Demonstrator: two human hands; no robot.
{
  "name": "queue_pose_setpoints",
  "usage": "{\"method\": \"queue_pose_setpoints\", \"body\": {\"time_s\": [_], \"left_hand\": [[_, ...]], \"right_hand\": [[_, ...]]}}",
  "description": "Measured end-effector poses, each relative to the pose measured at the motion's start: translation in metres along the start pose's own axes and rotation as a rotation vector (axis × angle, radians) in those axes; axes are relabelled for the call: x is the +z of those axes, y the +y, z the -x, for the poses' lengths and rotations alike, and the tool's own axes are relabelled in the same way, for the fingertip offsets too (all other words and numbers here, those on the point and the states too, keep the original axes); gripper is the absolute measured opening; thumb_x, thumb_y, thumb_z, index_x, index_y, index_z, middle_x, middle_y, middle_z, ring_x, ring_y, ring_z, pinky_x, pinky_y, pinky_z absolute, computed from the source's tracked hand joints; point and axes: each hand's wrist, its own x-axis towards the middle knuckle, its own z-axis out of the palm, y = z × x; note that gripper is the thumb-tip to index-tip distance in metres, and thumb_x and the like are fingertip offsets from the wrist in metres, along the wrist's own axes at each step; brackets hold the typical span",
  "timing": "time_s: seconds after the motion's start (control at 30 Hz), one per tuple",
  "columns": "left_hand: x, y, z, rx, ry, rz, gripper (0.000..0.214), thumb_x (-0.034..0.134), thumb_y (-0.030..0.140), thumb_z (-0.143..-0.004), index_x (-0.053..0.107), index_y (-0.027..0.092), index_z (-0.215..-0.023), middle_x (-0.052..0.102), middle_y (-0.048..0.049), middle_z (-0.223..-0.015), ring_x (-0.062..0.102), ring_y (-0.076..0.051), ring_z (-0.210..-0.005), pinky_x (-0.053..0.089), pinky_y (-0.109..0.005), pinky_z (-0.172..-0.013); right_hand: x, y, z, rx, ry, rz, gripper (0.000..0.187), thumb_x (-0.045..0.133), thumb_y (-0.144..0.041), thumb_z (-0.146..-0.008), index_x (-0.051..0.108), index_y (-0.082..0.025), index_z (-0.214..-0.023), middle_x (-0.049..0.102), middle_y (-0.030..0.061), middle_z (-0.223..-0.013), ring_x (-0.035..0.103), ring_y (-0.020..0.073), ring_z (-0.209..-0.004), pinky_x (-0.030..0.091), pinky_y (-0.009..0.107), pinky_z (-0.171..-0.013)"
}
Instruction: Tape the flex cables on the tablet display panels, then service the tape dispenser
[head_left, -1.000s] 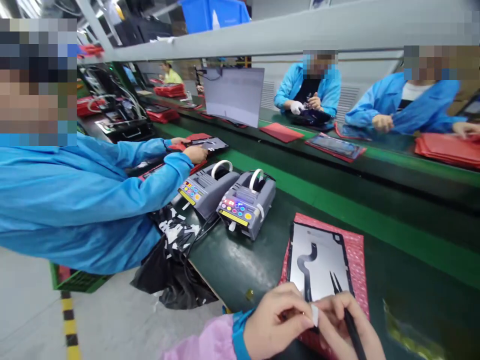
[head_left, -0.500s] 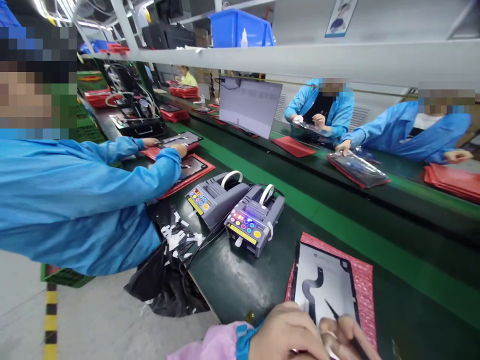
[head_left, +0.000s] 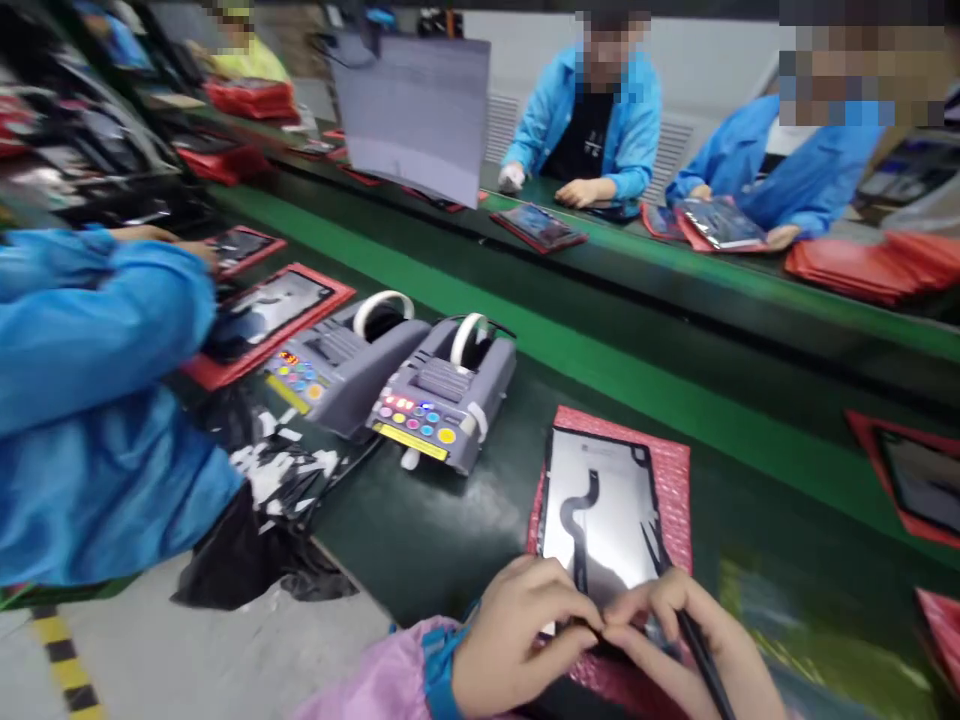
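A tablet screen panel (head_left: 619, 520) with a silver back, black border and curved black ribbon cable (head_left: 574, 520) lies on a red bubble-wrap sheet (head_left: 675, 490). At its near edge my left hand (head_left: 521, 635) is closed, thumb and forefinger pinched; what lies between them is too small to make out. My right hand (head_left: 694, 640) holds black tweezers (head_left: 701, 655), their tips pointing away over the panel. Its thumb and forefinger also meet at the near edge, against the left fingertips. The fingers hide part of that edge.
Two grey tape dispensers (head_left: 442, 395) stand left of the panel. Beyond them a person in a blue sleeve (head_left: 97, 300) works by white tape scraps on a black bag (head_left: 232, 560). Across the green-striped bench sit two people in blue. Red-wrapped panels (head_left: 922, 480) lie at right.
My view has swung right and down. Both my hands now meet fingertip to fingertip at the panel's near edge. Across the bench, a person's wrapped panel has moved closer to their body.
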Motion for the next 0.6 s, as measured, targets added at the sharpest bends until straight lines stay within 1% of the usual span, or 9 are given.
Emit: {"method": "queue_pose_setpoints", "body": {"time_s": [0.07, 0.13, 0.17, 0.23, 0.3, 0.37, 0.47, 0.53, 0.6], "left_hand": [[-0.002, 0.001, -0.005, -0.171, -0.027, 0.196, 0.035, 0.052, 0.044, -0.101, 0.076, 0.020, -0.104, 0.067, -0.0062, -0.085, 0.058, -0.017, -0.076, 0.047, -0.028, -0.074], [-0.006, -0.002, -0.009, -0.342, -0.016, 0.336, 0.036, 0.052, 0.046, -0.101, 0.075, 0.020, -0.111, 0.068, -0.0064, -0.090, 0.060, -0.017, -0.079, 0.049, -0.028, -0.074], [-0.008, -0.005, -0.011, -0.397, 0.012, 0.352, 0.036, 0.052, 0.046, -0.101, 0.073, 0.020, -0.114, 0.069, -0.0063, -0.094, 0.061, -0.018, -0.082, 0.050, -0.028, -0.076], [-0.015, -0.010, -0.013, -0.429, 0.092, 0.287, 0.034, 0.052, 0.044, -0.101, 0.070, 0.021, -0.118, 0.068, -0.0049, -0.094, 0.063, -0.018, -0.084, 0.051, -0.028, -0.078], [-0.023, -0.015, -0.015, -0.375, 0.142, 0.153, 0.029, 0.051, 0.038, -0.102, 0.069, 0.022, -0.117, 0.067, -0.0036, -0.091, 0.063, -0.018, -0.083, 0.051, -0.028, -0.078], [-0.032, -0.020, -0.018, -0.269, 0.143, -0.009, 0.026, 0.047, 0.031, -0.103, 0.069, 0.022, -0.115, 0.067, -0.0041, -0.093, 0.063, -0.018, -0.086, 0.050, -0.029, -0.080], [-0.037, -0.024, -0.022, -0.089, 0.102, -0.296, 0.030, 0.045, 0.019, -0.101, 0.071, 0.024, -0.115, 0.068, -0.0061, -0.101, 0.061, -0.021, -0.094, 0.048, -0.033, -0.084], [-0.035, -0.027, -0.024, 0.003, 0.072, -0.476, 0.035, 0.045, 0.015, -0.099, 0.071, 0.026, -0.119, 0.068, -0.0068, -0.104, 0.058, -0.023, -0.099, 0.046, -0.036, -0.085], [-0.030, -0.028, -0.024, 0.057, 0.052, -0.624, 0.037, 0.046, 0.014, -0.098, 0.072, 0.028, -0.120, 0.067, -0.0072, -0.111, 0.054, -0.026, -0.105, 0.045, -0.039, -0.086]], "right_hand": [[0.000, -0.006, -0.007, -0.047, 0.100, -0.009, 0.045, 0.077, -0.034, -0.084, 0.037, -0.023, -0.068, 0.076, 0.0024, -0.074, 0.071, 0.0159, -0.065, 0.057, 0.022, -0.063], [-0.005, -0.010, -0.019, -0.053, 0.148, -0.060, 0.045, 0.076, -0.035, -0.086, 0.035, -0.024, -0.070, 0.074, 0.0021, -0.074, 0.070, 0.0149, -0.066, 0.056, 0.022, -0.062], [-0.008, -0.011, -0.026, -0.040, 0.146, -0.096, 0.045, 0.076, -0.036, -0.086, 0.035, -0.024, -0.072, 0.074, 0.0020, -0.075, 0.070, 0.0148, -0.067, 0.056, 0.023, -0.063], [-0.013, -0.008, -0.042, 0.006, 0.072, -0.158, 0.046, 0.077, -0.038, -0.085, 0.034, -0.024, -0.075, 0.073, 0.0019, -0.079, 0.070, 0.0149, -0.071, 0.055, 0.024, -0.066], [-0.014, 0.000, -0.057, 0.061, -0.048, -0.182, 0.048, 0.078, -0.040, -0.085, 0.033, -0.025, -0.077, 0.073, 0.0025, -0.083, 0.070, 0.0151, -0.075, 0.055, 0.027, -0.068], [-0.010, 0.013, -0.071, 0.094, -0.140, -0.157, 0.050, 0.079, -0.044, -0.083, 0.033, -0.025, -0.077, 0.073, 0.0030, -0.085, 0.069, 0.0150, -0.074, 0.053, 0.028, -0.068], [0.000, 0.034, -0.086, 0.078, -0.146, -0.074, 0.052, 0.079, -0.047, -0.081, 0.033, -0.025, -0.077, 0.074, 0.0031, -0.084, 0.068, 0.0159, -0.074, 0.050, 0.029, -0.068], [0.005, 0.043, -0.093, 0.060, -0.124, -0.020, 0.049, 0.077, -0.046, -0.083, 0.034, -0.025, -0.078, 0.074, 0.0026, -0.084, 0.068, 0.0164, -0.075, 0.048, 0.030, -0.069], [0.006, 0.047, -0.098, 0.047, -0.109, 0.011, 0.046, 0.075, -0.044, -0.085, 0.034, -0.025, -0.079, 0.075, 0.0017, -0.084, 0.069, 0.0166, -0.075, 0.047, 0.030, -0.070]]}}
